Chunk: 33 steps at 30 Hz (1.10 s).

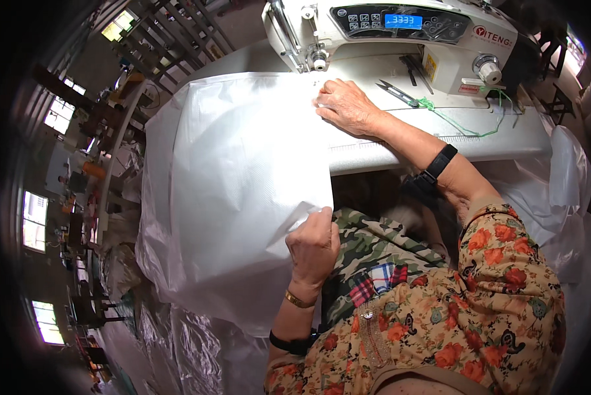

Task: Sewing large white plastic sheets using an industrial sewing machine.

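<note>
1. While left hand (pixel 313 247) has its grip clamped on white sheet (pixel 243 151), right hand (pixel 348 106) is at its right edge; right grip: can't tell.
2. White sheet covers bench (pixel 506 148) left of snips (pixel 404 97).

Head-worn fisheye looks down, near, on white sheet (pixel 243 158)

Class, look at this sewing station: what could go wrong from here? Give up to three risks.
1. The right hand is close to the needle end of the sewing machine, so it could be pricked.
2. Pointed snips lie near that hand, which might brush them.
3. Loose green thread trails beside the snips and may snag.
</note>
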{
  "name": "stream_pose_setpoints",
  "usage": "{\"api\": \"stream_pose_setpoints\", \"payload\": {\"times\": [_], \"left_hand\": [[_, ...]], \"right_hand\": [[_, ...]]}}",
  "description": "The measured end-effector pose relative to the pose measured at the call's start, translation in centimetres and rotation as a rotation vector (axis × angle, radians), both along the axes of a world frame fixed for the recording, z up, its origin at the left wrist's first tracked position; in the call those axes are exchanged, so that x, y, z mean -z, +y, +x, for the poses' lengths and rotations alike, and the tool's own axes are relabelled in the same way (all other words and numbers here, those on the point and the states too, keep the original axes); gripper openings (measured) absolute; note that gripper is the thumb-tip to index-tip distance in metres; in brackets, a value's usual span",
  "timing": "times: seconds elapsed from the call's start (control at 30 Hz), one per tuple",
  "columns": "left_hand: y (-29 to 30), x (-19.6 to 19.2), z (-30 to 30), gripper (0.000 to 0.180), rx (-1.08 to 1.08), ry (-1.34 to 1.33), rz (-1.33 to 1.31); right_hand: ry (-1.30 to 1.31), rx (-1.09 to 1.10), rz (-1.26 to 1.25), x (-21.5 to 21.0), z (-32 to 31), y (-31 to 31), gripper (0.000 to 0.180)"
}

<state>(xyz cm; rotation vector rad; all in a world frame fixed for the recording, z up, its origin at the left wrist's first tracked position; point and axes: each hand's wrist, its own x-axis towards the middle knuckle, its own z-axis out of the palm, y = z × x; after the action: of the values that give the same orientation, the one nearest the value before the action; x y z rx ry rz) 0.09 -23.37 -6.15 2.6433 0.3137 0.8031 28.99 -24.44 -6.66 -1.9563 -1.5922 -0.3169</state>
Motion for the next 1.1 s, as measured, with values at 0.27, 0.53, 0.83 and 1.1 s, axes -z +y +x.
{"api": "stream_pose_setpoints", "payload": {"times": [0.27, 0.53, 0.83, 1.1], "left_hand": [[1.0, -0.6, 0.9, 0.008, -0.002, 0.079, 0.074], [0.9, -2.8, 0.9, 0.010, 0.016, 0.117, 0.100], [0.9, -3.0, 0.6, 0.015, -0.024, 0.086, 0.074], [0.9, -2.6, 0.8, 0.012, -0.010, 0.107, 0.046]], "right_hand": [[0.055, -0.014, -0.012, -0.3, -0.3, 0.0, 0.023], [0.018, -0.149, 0.051, -1.3, -1.3, 0.1, 0.021], [-0.030, -0.420, -0.163, -3.1, -0.9, 0.8, 0.008], [-0.068, -0.234, -0.049, -2.8, -2.5, 0.6, 0.009]]}}
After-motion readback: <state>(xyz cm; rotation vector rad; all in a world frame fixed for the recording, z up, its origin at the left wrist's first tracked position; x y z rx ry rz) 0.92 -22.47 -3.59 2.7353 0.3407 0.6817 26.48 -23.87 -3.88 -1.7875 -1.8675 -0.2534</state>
